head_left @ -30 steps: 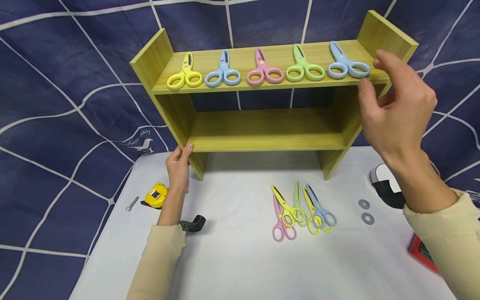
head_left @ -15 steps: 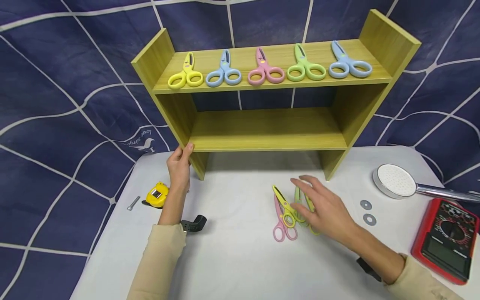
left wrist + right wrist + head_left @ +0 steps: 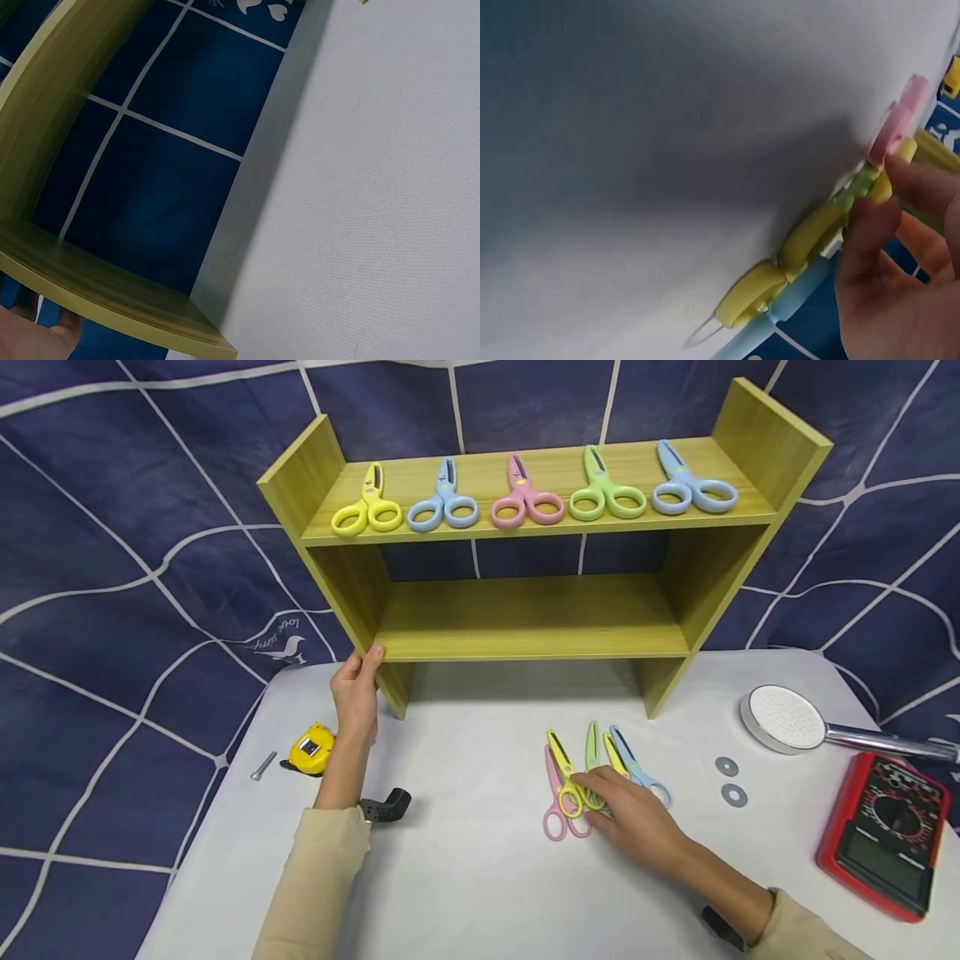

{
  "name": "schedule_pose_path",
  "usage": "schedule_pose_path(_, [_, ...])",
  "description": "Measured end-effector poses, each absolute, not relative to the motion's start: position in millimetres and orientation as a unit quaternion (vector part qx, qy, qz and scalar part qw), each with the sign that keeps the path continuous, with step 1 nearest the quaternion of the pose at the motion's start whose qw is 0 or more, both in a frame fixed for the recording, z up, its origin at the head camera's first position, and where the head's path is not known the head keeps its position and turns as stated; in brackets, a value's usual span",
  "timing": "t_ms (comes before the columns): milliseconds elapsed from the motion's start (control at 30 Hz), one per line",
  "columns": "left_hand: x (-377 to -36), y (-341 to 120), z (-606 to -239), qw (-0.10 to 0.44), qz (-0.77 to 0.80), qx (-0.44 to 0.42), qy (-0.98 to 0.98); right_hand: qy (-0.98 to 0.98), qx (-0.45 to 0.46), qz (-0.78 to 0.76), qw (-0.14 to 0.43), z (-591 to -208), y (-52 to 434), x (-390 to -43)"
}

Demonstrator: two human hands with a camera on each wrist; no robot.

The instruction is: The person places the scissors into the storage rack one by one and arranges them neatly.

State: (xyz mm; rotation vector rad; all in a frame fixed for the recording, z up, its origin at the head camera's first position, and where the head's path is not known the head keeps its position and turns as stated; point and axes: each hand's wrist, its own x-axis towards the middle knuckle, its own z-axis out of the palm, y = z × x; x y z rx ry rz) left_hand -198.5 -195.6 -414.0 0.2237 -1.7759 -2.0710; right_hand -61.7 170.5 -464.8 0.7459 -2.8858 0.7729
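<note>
A yellow-green wooden shelf [image 3: 525,618] stands at the back of the white table [image 3: 465,877]. My left hand [image 3: 358,689] grips the shelf's front left leg; the left wrist view shows the shelf's underside [image 3: 97,289] and a bit of that hand [image 3: 37,337]. The top board carries several scissors in a row, from yellow [image 3: 367,508] on the left to blue [image 3: 690,489] on the right. A small pile of scissors [image 3: 558,777] lies on the table. My right hand [image 3: 600,797] rests on the pile, its fingertips [image 3: 870,217] pinching at the green and yellow handles [image 3: 870,184].
A yellow tape measure [image 3: 311,750], a bolt [image 3: 264,766] and a black bracket [image 3: 386,806] lie by my left arm. On the right are two washers [image 3: 726,767], a shower head [image 3: 783,720] and a red multimeter [image 3: 885,831]. The lower shelf board [image 3: 525,610] holds nothing.
My right hand came down from the right end of the top shelf to the pile on the table and has curled onto the handles. The left hand stayed put.
</note>
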Motion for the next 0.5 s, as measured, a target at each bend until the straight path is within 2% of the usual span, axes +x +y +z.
schedule_pose_path(167, [-199, -196, -415, 0.199, -0.743, 0.078, -0.634, -0.941, 0.236, 0.234, 0.064, -466, 166, -61])
schedule_pose_path(300, [-199, -197, -415, 0.202, -0.746, 0.072, -0.631, -0.94, 0.236, 0.236, 0.067, -466, 164, -59])
schedule_pose_path(500, [-198, -198, -416, 0.197, -0.743, 0.073, -0.635, -0.946, 0.253, 0.203, -0.001, -455, 165, -60])
